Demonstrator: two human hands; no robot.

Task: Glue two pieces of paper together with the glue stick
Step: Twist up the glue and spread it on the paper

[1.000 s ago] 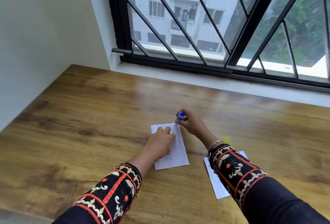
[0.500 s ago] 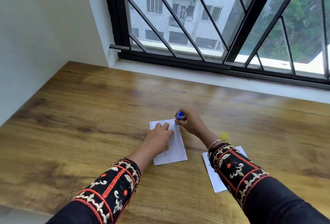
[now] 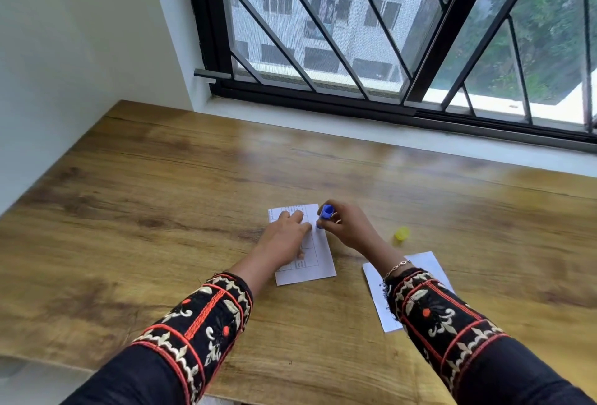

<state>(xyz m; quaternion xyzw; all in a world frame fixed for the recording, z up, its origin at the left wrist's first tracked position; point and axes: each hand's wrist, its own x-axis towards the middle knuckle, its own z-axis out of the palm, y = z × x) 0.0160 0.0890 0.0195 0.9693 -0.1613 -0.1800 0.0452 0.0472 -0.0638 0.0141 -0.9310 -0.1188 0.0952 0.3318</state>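
Note:
A white printed paper [image 3: 318,259] lies on the wooden table [image 3: 161,211]. My left hand [image 3: 284,240] rests flat on it, fingers spread, pinning it down. My right hand [image 3: 347,228] grips a blue glue stick [image 3: 325,214], its tip down on the paper's right edge near the far corner. A second white paper [image 3: 429,264] lies to the right, partly hidden under my right sleeve. The yellow cap [image 3: 402,233] stands on the table right of my right hand.
A white sill and a black barred window [image 3: 387,49] run along the table's far edge. A white wall [image 3: 64,65] borders the left side. The table's near edge [image 3: 274,399] is just below my sleeves.
The glue stick has slid a little toward me along the paper's right edge. My left hand stays on the paper. The camera view has shifted slightly.

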